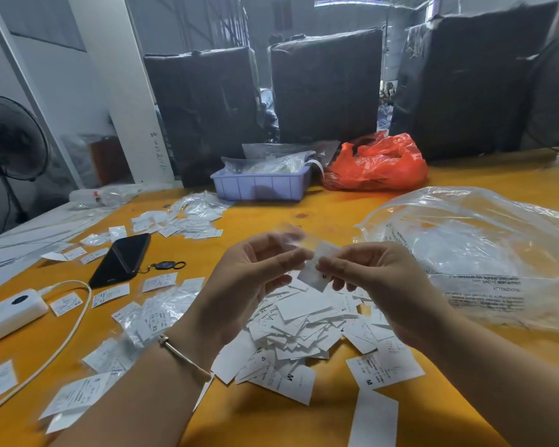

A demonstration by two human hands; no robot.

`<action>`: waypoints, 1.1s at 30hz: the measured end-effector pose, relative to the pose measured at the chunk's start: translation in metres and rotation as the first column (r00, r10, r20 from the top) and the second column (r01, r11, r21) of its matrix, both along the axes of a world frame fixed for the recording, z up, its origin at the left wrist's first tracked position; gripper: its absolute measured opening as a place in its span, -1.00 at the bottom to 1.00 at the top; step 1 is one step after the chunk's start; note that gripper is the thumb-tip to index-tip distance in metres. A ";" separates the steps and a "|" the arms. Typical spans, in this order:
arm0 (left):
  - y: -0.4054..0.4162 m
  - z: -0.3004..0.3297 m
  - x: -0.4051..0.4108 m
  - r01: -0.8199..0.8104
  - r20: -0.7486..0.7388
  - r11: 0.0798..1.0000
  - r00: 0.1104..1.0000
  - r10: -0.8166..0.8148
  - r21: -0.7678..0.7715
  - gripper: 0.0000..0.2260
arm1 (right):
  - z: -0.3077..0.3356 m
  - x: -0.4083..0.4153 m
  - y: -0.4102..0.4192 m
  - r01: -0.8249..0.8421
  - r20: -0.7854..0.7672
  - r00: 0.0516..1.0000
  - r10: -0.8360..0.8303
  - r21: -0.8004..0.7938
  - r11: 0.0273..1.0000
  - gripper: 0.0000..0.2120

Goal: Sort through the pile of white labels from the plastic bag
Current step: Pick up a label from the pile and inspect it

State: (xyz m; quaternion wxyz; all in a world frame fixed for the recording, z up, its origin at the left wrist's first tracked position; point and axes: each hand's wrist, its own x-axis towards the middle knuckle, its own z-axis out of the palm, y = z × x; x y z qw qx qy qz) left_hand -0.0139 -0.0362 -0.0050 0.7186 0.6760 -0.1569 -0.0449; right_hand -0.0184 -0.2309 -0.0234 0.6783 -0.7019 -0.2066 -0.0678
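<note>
A pile of white labels (299, 330) lies on the yellow table (329, 214) right below my hands. My right hand (365, 269) pinches a white label marked M (315, 272) above the pile. My left hand (255, 272) holds up a small, blurred clear plastic sleeve (291, 237) at the label's upper end, fingers curled round it. A large clear plastic bag (484, 253) with printed warnings lies crumpled to the right of my hands.
Loose labels and small clear packets are scattered left (162, 304) and farther back (191, 217). A black phone (120, 259) with a keyring, a white power bank (10, 312) with cable, a purple tray (260, 185) and a red plastic bag (378, 166) also sit on the table.
</note>
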 end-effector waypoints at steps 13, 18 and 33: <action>0.001 -0.008 0.002 -0.136 0.276 0.920 0.961 0.032 0.367 -0.84 | 0.018 0.000 -0.012 0.251 0.092 0.953 -0.288 0.287 0.925 -0.59; 0.000 -0.009 0.002 -0.096 0.281 0.879 0.959 -0.044 0.467 -0.90 | 0.029 -0.012 -0.011 0.178 0.219 0.947 -0.234 0.249 0.952 -0.75; 0.004 -0.003 -0.004 0.029 0.270 0.917 0.951 -0.147 0.398 -0.81 | 0.031 -0.015 -0.010 0.088 0.260 0.956 -0.139 0.196 0.977 -0.88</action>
